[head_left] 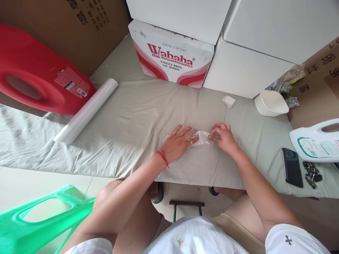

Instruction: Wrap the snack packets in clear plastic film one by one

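Note:
A clear, crinkled plastic packet (203, 138) lies flat on the cloth-covered surface in front of me. My left hand (180, 140) rests on it palm down, fingers spread, covering its left part. At the packet's right end, the fingers of my right hand (222, 137) pinch its edge. What the packet contains is too small and too covered to make out. A crumpled white tissue (229, 101) lies beyond my right hand.
A roll of clear film (87, 109) and a red jug (39, 74) are on the left. A Wahaha carton (172, 58) stands behind. On the right are a white bowl (271, 103), a phone (292, 167), keys (312, 174) and a white jug (317, 143). A green stool (47, 215) stands lower left.

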`<state>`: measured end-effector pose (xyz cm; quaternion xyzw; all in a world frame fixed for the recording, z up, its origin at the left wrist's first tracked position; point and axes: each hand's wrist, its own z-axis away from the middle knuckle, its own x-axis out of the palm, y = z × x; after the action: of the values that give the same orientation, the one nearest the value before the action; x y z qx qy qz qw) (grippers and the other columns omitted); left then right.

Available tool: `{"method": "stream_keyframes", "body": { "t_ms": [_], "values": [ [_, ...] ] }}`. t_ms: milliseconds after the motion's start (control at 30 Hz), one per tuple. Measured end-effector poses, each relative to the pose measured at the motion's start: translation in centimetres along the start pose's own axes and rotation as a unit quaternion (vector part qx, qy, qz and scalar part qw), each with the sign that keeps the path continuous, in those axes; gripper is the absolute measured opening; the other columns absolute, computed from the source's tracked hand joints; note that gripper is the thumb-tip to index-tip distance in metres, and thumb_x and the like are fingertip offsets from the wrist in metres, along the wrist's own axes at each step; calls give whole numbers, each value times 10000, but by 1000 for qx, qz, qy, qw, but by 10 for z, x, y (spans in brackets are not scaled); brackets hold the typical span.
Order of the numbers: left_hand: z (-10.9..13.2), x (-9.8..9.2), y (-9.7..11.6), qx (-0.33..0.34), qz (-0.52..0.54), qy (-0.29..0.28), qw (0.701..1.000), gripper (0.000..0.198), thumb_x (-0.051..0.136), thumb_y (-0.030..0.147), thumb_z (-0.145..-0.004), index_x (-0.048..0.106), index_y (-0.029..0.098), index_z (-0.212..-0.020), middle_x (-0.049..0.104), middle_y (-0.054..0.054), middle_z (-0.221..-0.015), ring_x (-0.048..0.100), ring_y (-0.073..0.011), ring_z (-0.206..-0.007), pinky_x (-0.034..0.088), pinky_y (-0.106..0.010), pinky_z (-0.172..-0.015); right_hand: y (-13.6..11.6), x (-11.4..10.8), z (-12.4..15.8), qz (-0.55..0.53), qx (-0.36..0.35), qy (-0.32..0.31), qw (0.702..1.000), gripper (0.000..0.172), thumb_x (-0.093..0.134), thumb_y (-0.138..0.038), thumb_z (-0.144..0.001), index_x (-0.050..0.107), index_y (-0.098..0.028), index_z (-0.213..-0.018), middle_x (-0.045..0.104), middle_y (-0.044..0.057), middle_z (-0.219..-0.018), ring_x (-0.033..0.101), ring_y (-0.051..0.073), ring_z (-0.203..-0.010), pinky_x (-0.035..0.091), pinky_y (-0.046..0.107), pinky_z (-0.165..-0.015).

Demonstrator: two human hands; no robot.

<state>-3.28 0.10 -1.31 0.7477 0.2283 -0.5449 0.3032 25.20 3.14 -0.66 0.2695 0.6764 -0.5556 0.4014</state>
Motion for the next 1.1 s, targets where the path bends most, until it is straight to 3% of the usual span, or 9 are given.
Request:
{"method": "stream_keyframes", "body": {
  "t_ms": [100, 200, 300, 400, 533, 633, 800, 967, 1100],
  "values": [
    [8, 4, -1, 13, 21, -61, 998, 571, 379, 87, -1053, 562, 340, -1530, 520, -32, -1638, 434, -267, -1523, 225, -568, -1279, -9, -15, 9, -147, 66, -67, 985, 300, 684, -539, -883, 618, -248, -845, 675, 54, -937, 633, 237, -918, 543, 401, -833],
    [15, -2, 1, -14, 32, -108, 994, 652, 364, 59, -1038, 493, 409, -1573, 439, -40, -1693, 412, -270, -1547, 274, -578, -1252, -13, -19, 22, -293, 187, -85, 934, 443, 781, -627, -767, 563, -251, -856, 613, -17, -783, 583, 158, -636, 456, 286, -543],
    [16, -8, 10, -43, 26, -133, 990, 664, 381, 59, -1031, 501, 442, -1561, 431, -50, -1696, 400, -282, -1553, 276, -598, -1243, -8, -12, 29, -346, 274, -47, 896, 544, 891, -618, -609, 541, -251, -805, 538, -58, -639, 472, 114, -476, 311, 242, -415],
    [12, -10, 23, -62, 12, -140, 988, 650, 408, 65, -1025, 523, 432, -1549, 447, -64, -1682, 403, -308, -1540, 302, -592, -1214, -9, -4, 28, -358, 298, 36, 884, 541, 933, -555, -540, 565, -242, -784, 512, -67, -596, 416, 96, -463, 286, 234, -402],
    [7, -12, 36, -80, 13, -138, 987, 645, 423, 57, -1010, 543, 409, -1538, 487, -87, -1643, 471, -311, -1462, 398, -506, -1102, -36, 7, 23, -396, 229, 130, 880, 448, 877, -493, -635, 641, -231, -911, 642, -10, -763, 547, 129, -604, 443, 254, -501],
    [6, -13, 40, -101, 26, -139, 985, 642, 411, 45, -1003, 562, 387, -1524, 488, -104, -1634, 500, -322, -1420, 428, -483, -1037, -66, 25, 27, -364, 150, 90, 915, 341, 788, -449, -786, 692, -231, -1030, 713, 44, -899, 652, 175, -754, 552, 312, -658],
    [16, -12, 40, -159, 52, -122, 978, 478, 418, 129, -1032, 629, 248, -1444, 429, -186, -1655, 516, -359, -1407, 457, -516, -1044, -88, 55, 45, -168, 2, 53, 984, 324, 574, -414, -1006, 691, -253, -1261, 711, 104, -1040, 663, 251, -938, 591, 450, -871],
    [34, -19, 37, -273, 79, -52, 957, 533, 614, 188, -933, 532, 122, -1456, 535, -239, -1510, 563, -362, -1331, 524, -466, -1004, -85, 62, 63, -48, -94, 30, 994, 416, 554, -457, -1046, 636, -316, -1429, 620, 141, -1306, 569, 316, -1168, 548, 548, -1022],
    [38, -30, 32, -316, 59, -105, 941, 249, 695, 337, -908, 678, 145, -1065, 661, -185, -1160, 654, -353, -1078, 554, -438, -850, -85, 61, 72, 2, -114, -6, 993, 483, 537, -479, -1056, 568, -355, -1522, 545, 133, -1451, 517, 323, -1262, 507, 562, -1081]
  ]
}}
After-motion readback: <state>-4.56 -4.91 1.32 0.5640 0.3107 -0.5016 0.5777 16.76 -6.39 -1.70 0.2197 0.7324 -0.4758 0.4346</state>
